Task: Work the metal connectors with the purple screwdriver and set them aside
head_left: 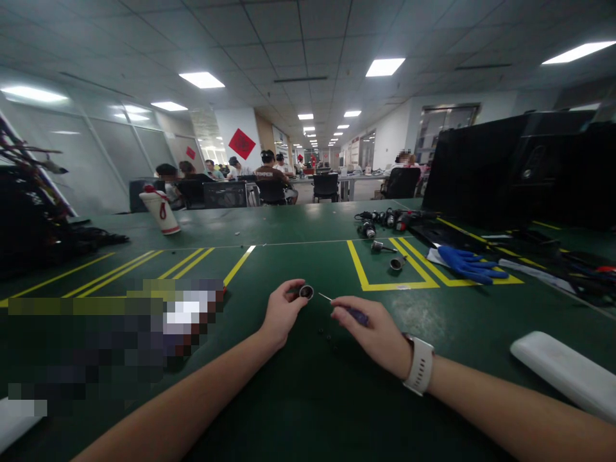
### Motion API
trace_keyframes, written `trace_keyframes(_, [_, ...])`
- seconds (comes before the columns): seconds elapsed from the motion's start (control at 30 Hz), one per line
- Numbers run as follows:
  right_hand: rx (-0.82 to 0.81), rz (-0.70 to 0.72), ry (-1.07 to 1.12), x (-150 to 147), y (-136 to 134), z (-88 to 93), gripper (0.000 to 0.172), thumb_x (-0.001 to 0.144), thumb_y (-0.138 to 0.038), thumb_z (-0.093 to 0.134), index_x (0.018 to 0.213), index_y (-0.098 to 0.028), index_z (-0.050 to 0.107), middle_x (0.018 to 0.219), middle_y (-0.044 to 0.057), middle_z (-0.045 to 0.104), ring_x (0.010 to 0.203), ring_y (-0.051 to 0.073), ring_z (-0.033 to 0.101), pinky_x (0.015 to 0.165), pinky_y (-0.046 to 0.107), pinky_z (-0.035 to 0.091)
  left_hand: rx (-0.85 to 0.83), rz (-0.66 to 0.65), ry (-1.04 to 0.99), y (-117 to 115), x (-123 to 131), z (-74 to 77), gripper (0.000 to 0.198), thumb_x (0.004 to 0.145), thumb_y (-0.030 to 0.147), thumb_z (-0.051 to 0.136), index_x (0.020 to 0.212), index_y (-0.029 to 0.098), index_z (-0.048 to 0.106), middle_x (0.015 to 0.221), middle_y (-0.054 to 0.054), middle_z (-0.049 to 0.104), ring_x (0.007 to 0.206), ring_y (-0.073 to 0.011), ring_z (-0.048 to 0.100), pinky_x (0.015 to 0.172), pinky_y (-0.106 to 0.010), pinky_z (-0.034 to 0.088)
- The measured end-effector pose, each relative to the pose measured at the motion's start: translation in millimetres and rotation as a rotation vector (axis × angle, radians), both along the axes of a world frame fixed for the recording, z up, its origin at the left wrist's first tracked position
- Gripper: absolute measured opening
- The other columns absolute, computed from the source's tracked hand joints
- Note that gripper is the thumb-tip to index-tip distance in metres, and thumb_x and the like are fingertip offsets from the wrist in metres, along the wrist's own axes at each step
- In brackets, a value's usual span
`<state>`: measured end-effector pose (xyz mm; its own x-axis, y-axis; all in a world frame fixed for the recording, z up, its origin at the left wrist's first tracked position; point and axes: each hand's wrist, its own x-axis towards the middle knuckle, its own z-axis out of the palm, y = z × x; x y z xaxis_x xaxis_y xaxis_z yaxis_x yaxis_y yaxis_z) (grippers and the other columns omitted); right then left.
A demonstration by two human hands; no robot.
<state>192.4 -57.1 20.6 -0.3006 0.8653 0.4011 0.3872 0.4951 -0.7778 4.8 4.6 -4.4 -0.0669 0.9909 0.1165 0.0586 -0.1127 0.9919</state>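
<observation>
My left hand [282,314] pinches a small round metal ring part [307,292] between thumb and fingertips, just above the green table [308,398]. My right hand [373,333], with a white watch on the wrist, is closed on a thin screwdriver with a dark purple handle [357,314]. Its fine tip [323,297] points left, close to the ring part. A few tiny dark screws [326,333] lie on the table between my hands.
Several small metal cylindrical parts [385,247] lie inside a yellow-taped square, with a blue glove [469,264] to their right. Black monitors [520,167] stand at the right. A white flat object [563,372] lies near right. A white cup [161,212] stands far left. People sit at desks behind.
</observation>
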Motion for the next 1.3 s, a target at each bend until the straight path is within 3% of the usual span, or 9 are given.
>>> trace_keyframes(0.13, [-0.099, -0.107, 0.199, 8.1, 14.2, -5.2, 0.038, 0.088, -0.045, 0.042, 0.07, -0.016, 0.059, 0.057, 0.0, 0.056, 0.053, 0.013, 0.054, 0.052, 0.025, 0.043, -0.024, -0.032, -0.003, -3.8, 1.0, 4.4, 0.036, 0.067, 0.003, 0.063, 0.1, 0.016, 0.061, 0.094, -0.007, 0.07, 0.09, -0.0195, 0.065, 0.087, -0.036, 0.048])
trace_keyframes(0.23, [-0.145, -0.106, 0.201, 10.1, 16.4, -7.0, 0.042, 0.09, -0.045, 0.038, 0.065, -0.016, 0.056, 0.05, -0.003, 0.051, 0.048, 0.011, 0.05, 0.048, 0.024, 0.041, -0.041, -0.061, -0.001, -3.9, -0.4, 3.8, 0.038, 0.067, 0.003, 0.064, 0.103, 0.016, 0.061, 0.1, -0.008, 0.069, 0.092, -0.0197, 0.065, 0.088, -0.037, 0.048])
trace_keyframes(0.67, [-0.161, -0.054, 0.061, 2.7, 9.6, -3.5, 0.037, 0.089, -0.039, 0.041, 0.065, -0.017, 0.056, 0.049, -0.004, 0.051, 0.046, 0.01, 0.048, 0.051, 0.023, 0.04, -0.014, -0.154, -0.024, -1.8, -0.5, 0.6, 0.039, 0.066, 0.003, 0.063, 0.103, 0.017, 0.063, 0.102, -0.007, 0.07, 0.095, -0.0195, 0.064, 0.091, -0.036, 0.046])
trace_keyframes(0.97, [-0.15, -0.108, -0.012, -4.3, 0.8, 16.2, 0.032, 0.083, -0.032, 0.05, 0.054, -0.018, 0.052, 0.043, -0.005, 0.044, 0.04, 0.01, 0.041, 0.044, 0.024, 0.03, -0.005, -0.169, -0.023, 1.4, -3.4, -5.0, 0.038, 0.066, 0.003, 0.063, 0.101, 0.018, 0.065, 0.099, -0.005, 0.071, 0.096, -0.02, 0.064, 0.092, -0.036, 0.045])
trace_keyframes(1.13, [-0.245, -0.139, 0.134, -0.5, 11.2, 3.5, 0.035, 0.084, -0.038, 0.046, 0.057, -0.017, 0.052, 0.043, -0.004, 0.046, 0.041, 0.01, 0.045, 0.046, 0.023, 0.036, -0.008, -0.164, -0.008, 2.5, -4.0, -5.2, 0.038, 0.067, 0.001, 0.062, 0.102, 0.018, 0.064, 0.101, -0.006, 0.071, 0.099, -0.0203, 0.063, 0.093, -0.038, 0.045])
trace_keyframes(1.3, [-0.316, -0.111, 0.369, 5.5, 19.0, -13.7, 0.037, 0.088, -0.045, 0.037, 0.072, -0.016, 0.052, 0.055, -0.001, 0.052, 0.049, 0.011, 0.053, 0.047, 0.023, 0.044, -0.003, -0.165, 0.011, 0.8, -4.9, -4.5, 0.038, 0.07, 0.004, 0.061, 0.105, 0.018, 0.063, 0.103, -0.007, 0.07, 0.101, -0.0206, 0.062, 0.094, -0.038, 0.045])
